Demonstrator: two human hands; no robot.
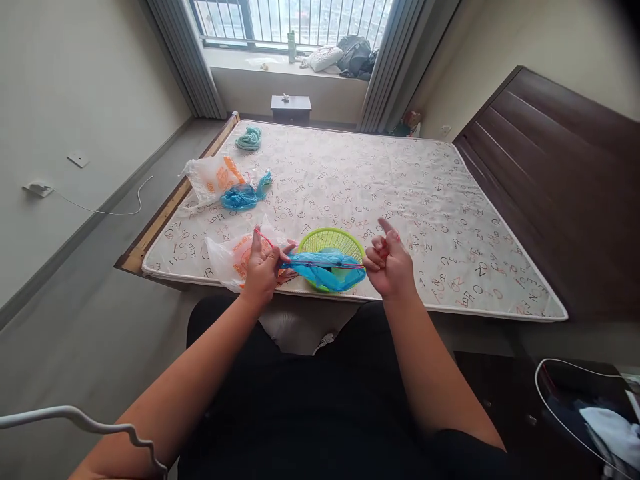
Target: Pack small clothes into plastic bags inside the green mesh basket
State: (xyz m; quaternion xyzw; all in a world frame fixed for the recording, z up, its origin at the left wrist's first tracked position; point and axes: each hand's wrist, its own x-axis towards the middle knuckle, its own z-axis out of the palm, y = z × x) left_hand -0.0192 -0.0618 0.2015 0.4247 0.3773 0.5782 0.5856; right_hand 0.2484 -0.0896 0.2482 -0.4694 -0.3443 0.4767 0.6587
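A thin blue plastic bag (330, 273) with a red drawstring is stretched taut between my two hands. My left hand (261, 273) pinches the gathered left end, and a loop of the red string runs up to its raised fingertip. The other fingers are partly hidden. My right hand (393, 263) has its fingers curled on the string at the bag's right end, with the index finger pointing out. Behind and below the bag, a lime-green plastic basket (330, 235) sits on the mattress (350, 167), its inside partly covered by the blue plastic.
A white bag with orange print (225, 257) lies left of the basket. Farther back are another printed bag (210, 177), a crumpled blue bag (240, 197) and a pale green coiled bundle (249, 139). A dark headboard (560, 200) stands at right; a small nightstand (291, 103) is beyond.
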